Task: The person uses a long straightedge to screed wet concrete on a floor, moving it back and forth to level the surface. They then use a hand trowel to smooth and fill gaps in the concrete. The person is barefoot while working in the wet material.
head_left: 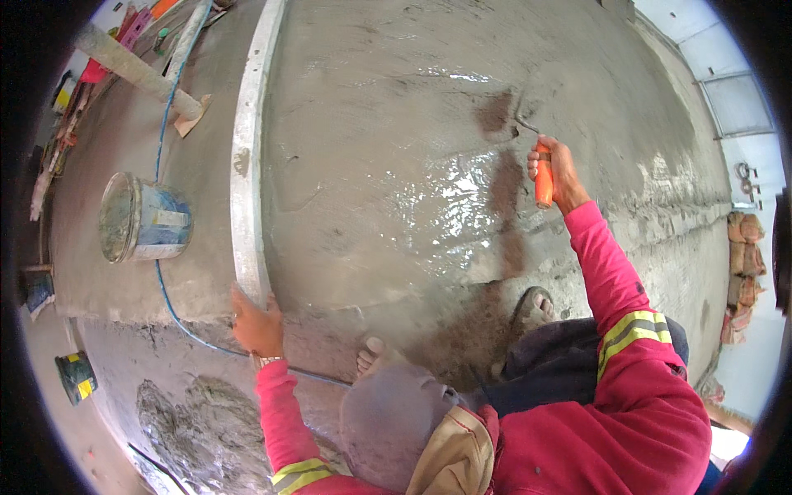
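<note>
My right hand (561, 173) is closed round the orange handle of a trowel (544, 186). Its bent metal neck reaches up to the wet grey mortar (363, 157), where the blade can hardly be told from the surface. My left hand (257, 323) grips the near end of a long pale straightedge (247, 148), which lies on the mortar and runs away from me to the top edge. Water shines on the mortar between the straightedge and the trowel, beside a brown, darker strip (505, 198).
Left of the straightedge, a bucket (165, 219) stands beside a blue hose (161, 285). A round post (140, 70) slants behind it. A dark bucket (76, 377) is at lower left, near a rough mortar heap (198, 421). Sacks (747, 264) are stacked at far right. My feet are by the near edge.
</note>
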### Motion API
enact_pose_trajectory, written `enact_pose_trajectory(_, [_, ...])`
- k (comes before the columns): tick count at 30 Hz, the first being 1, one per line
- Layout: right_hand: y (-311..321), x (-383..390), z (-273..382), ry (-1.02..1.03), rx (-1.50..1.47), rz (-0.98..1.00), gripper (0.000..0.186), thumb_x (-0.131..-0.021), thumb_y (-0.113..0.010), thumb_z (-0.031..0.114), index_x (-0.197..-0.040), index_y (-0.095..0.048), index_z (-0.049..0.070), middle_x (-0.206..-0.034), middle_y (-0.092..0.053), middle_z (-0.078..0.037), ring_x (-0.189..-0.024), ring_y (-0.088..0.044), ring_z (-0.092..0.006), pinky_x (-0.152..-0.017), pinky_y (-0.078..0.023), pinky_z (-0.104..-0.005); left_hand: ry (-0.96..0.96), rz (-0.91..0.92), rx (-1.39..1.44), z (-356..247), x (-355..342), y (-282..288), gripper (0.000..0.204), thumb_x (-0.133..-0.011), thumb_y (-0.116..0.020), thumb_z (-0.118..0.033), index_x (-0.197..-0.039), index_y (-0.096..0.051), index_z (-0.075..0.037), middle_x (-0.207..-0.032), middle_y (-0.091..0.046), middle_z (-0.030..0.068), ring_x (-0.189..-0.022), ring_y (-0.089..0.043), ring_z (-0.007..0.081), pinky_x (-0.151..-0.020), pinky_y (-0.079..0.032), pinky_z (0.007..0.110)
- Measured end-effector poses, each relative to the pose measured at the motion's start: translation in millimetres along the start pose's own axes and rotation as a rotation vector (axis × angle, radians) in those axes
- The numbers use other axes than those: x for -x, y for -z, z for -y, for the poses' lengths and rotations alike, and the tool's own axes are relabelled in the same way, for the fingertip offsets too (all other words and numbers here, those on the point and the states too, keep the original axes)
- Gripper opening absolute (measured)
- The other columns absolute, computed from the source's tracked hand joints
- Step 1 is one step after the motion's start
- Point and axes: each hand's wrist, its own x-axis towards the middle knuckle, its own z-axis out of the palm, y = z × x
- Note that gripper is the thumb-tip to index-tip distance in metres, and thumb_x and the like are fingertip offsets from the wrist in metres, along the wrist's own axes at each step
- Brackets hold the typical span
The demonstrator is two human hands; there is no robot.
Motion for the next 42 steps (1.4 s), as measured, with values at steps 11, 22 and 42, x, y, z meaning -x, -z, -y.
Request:
enact_pose_trajectory(11, [-268.5,-51.1,-74.7,0.004,0.461,0.651,0.021,-0.090,-0.054,0.027,-0.091,-0.048,0.008,-0.070,-0.051,-0.008,-0.052,-0.051,-0.0169,-0.043,-0.044,-0.0333,-0.006,0.007,-0.062,6.3,-0.9,-1.5,0.079,-0.074,-0.071,-0.034,-0.138,-0.036,-0.004,-0.124,-0.058,0.0194,-0.086,-0.065,0.0402,-0.071,-0.053,0.048])
enact_pose_trajectory(22, [-229.7,-131.2,-35.1,0.108,0.454,0.466,0.024,-0.090,-0.054,0.028,-0.084,-0.049,0.006,-0.068,-0.053,-0.007,-0.050,-0.051,-0.0174,-0.040,-0.044,-0.0339,-0.014,-0.006,-0.035,4.7,0.6,-4.4,0.078,-0.074,-0.072,-0.032,-0.137,-0.037,-0.003,-0.122,-0.058,0.0207,-0.087,-0.065,0.0397,-0.071,-0.053,0.047])
enact_pose_trajectory(42, [-126.4,-81.8,66.1,0.313,0.371,0.268,0.025,-0.089,-0.059,0.028,-0.099,-0.050,0.006,-0.073,-0.051,-0.003,-0.055,-0.050,-0.0105,-0.044,-0.044,-0.0271,-0.026,-0.025,-0.012,10.1,1.2,-5.7,0.078,-0.074,-0.072,-0.031,-0.138,-0.036,-0.003,-0.121,-0.059,0.0207,-0.087,-0.065,0.0389,-0.070,-0.053,0.047])
